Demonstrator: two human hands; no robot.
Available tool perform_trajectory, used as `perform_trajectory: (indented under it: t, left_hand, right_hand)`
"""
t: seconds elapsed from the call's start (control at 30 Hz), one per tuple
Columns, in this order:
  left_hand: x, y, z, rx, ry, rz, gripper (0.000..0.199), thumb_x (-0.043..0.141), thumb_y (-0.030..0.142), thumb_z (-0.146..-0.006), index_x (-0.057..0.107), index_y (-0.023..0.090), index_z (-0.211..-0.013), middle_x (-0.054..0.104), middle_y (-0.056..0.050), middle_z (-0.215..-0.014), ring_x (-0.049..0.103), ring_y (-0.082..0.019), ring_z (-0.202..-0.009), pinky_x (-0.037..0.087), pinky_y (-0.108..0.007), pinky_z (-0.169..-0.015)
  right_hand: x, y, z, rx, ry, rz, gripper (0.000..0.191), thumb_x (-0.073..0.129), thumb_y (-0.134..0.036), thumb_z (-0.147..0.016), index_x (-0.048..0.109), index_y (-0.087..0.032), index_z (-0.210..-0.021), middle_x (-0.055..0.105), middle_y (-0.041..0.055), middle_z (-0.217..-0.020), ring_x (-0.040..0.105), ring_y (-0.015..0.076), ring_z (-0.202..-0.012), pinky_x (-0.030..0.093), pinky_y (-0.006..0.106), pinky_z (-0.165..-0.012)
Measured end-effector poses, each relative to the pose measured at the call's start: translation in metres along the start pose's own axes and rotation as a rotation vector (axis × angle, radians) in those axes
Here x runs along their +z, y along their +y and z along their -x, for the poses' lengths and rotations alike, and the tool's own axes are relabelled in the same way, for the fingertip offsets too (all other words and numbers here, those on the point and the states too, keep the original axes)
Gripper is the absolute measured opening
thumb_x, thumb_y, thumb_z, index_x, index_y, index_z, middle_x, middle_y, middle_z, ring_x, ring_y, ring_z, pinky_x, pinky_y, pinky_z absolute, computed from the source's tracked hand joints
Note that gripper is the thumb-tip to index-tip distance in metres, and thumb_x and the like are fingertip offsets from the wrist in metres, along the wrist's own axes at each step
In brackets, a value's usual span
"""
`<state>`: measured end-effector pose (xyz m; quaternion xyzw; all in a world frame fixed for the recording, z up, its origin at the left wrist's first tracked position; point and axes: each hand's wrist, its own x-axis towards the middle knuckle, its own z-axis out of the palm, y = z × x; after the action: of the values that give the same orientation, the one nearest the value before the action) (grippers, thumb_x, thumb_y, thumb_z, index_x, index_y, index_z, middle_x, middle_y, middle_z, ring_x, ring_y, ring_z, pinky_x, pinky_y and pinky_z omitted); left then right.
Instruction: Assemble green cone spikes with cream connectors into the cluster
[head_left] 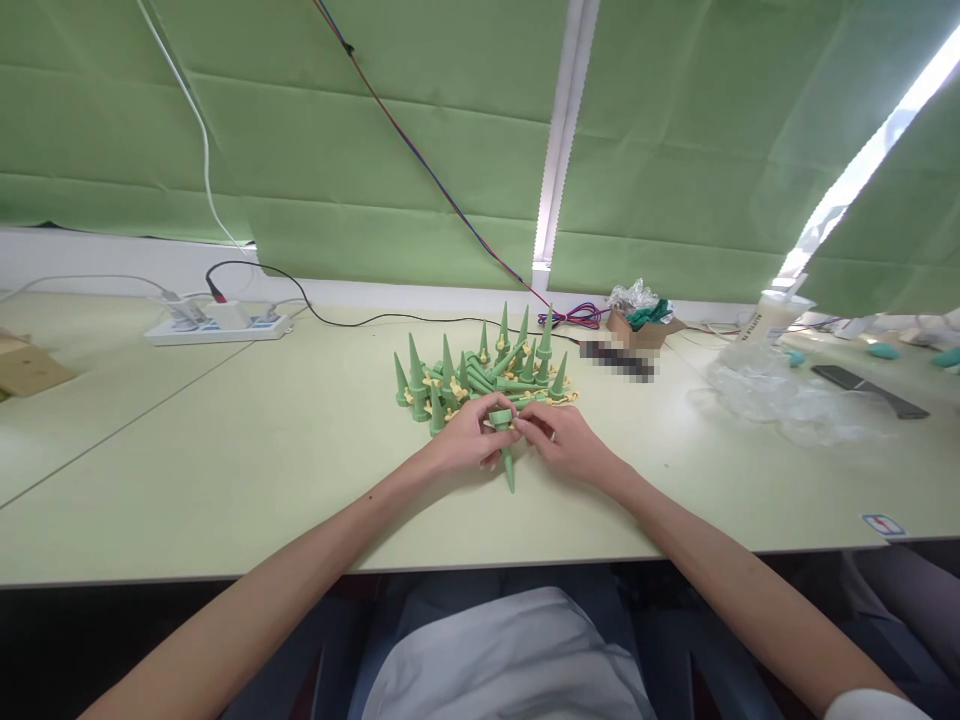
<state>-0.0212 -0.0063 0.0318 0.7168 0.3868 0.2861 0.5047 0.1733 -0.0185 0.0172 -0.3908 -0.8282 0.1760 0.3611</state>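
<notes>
One pale green tabletop (225, 470) carries everything; a heap of green plastic cone-shaped spikes with yellow fittings (480, 375) lies mid-table, some upright, some fallen; just in front, the left hand (469, 440) and right hand (566, 440) together pinch a single green cone spike (506, 450), tip pointing toward the person; a white power strip (217, 325) sits far left.

- Bright, even daylight filters through the green blinds (360, 150), giving the scene a greenish cast.
- Gaps between the blinds (559, 130) and at the upper right blow out to white glare.
- Shadows on the table (225, 470) are soft and faint.
- Wide-angle distortion bends the table's far edge and the blinds.
- A pixelated patch (616, 358) sits behind the hands.
</notes>
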Motion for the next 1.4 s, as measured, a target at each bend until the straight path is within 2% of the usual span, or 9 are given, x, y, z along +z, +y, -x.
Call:
perform_trajectory:
  t: [0.87,1.4]
  left_hand:
    - [0.0006,0.0005,0.0,0.006,-0.001,-0.003,0.029,0.066,0.039,-0.081,0.055,0.02,-0.1,0.047,0.007,-0.047,0.049,-0.012,-0.042,0.036,-0.022,-0.045]
    - [0.0019,0.0031,0.002,0.017,0.011,-0.01,0.033,0.067,0.04,-0.08,0.055,0.021,-0.103,0.053,0.006,-0.056,0.049,-0.01,-0.043,0.037,-0.021,-0.044]
  right_hand:
    - [0.0005,0.0027,0.0007,-0.014,0.004,0.017,0.025,0.046,-0.031,-0.099,0.058,-0.02,-0.079,0.054,-0.0022,-0.062,0.044,0.0121,-0.054,0.033,0.026,-0.057]
    - [0.0029,0.0087,-0.0006,-0.013,0.009,0.071,0.035,0.043,-0.032,-0.101,0.047,-0.02,-0.069,0.046,-0.0035,-0.056,0.042,0.0113,-0.051,0.03,0.026,-0.055]
